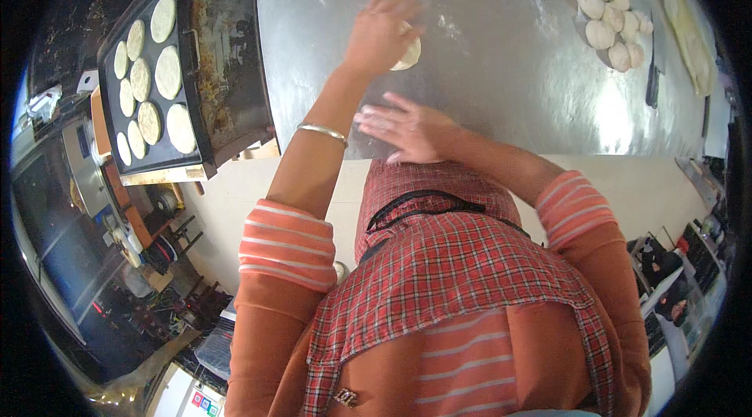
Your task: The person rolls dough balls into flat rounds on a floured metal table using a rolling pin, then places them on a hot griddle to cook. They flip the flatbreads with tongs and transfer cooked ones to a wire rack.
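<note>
1. Observed at lower left: white panel (176,393) bearing small square stickers in red, blue and green (205,404); too small to read.
2. Noted left hand (384,37) extended over shiny silver metal surface (501,80), wrist bent rightward, forearm slanting up from lower left with polished silver bangle (322,132).
3. Located pale round piece of dough (407,60) on surface, partly covered by left hand.
4. Recorded left fingers as blurred; cannot tell whether grasping or only pressing.
5. Noted right hand (415,133) near close edge of surface, turned leftward, fingers spread, released and whitened; just below dough, apart from it.
6. Recorded orange sleeves with pale-striped cuffs (286,248) pushed up both forearms.
7. Observed at left: flat pale dough rounds (168,72), some browned, on black flat griddle (162,152).
8. Observed at far right of surface: cluster of whitish dough balls (601,34), beside dark-handled tool (652,88).
</note>
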`<state>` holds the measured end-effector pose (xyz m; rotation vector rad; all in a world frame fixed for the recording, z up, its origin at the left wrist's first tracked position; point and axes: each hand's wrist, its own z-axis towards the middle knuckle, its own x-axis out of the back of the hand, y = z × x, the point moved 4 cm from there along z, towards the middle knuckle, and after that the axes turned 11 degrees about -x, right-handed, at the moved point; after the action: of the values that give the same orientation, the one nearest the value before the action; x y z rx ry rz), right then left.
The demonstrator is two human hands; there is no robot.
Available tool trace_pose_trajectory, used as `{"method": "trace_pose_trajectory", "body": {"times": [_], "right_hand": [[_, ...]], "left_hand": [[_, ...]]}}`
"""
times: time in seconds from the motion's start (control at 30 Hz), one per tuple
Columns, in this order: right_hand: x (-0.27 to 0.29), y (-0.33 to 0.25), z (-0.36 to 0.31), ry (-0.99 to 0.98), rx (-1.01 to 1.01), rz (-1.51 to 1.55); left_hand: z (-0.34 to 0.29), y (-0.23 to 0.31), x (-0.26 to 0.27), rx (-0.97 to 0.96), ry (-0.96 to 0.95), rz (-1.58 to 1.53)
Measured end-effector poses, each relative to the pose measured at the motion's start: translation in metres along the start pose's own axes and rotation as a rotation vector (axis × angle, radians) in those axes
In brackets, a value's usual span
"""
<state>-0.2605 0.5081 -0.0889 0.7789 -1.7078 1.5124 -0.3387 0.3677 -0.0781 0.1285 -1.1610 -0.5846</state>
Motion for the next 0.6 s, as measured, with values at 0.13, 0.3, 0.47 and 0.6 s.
{"method": "trace_pose_trajectory", "body": {"times": [0.13, 0.3, 0.47, 0.6], "right_hand": [[0.026, 0.072, -0.066, -0.045, -0.263, -0.131], [0.067, 0.137, -0.122, 0.176, -0.575, -0.35], [0.066, 0.139, -0.114, 0.231, -0.622, -0.352], [0.071, 0.14, -0.1, 0.266, -0.622, -0.323]], "left_hand": [[-0.025, 0.009, 0.006, 0.096, -0.285, 0.127], [-0.08, 0.006, 0.031, 0.881, -0.46, 0.239], [-0.061, 0.035, 0.002, 0.447, -0.213, 0.411], [-0.057, 0.034, -0.005, 0.362, -0.2, 0.39]]}}
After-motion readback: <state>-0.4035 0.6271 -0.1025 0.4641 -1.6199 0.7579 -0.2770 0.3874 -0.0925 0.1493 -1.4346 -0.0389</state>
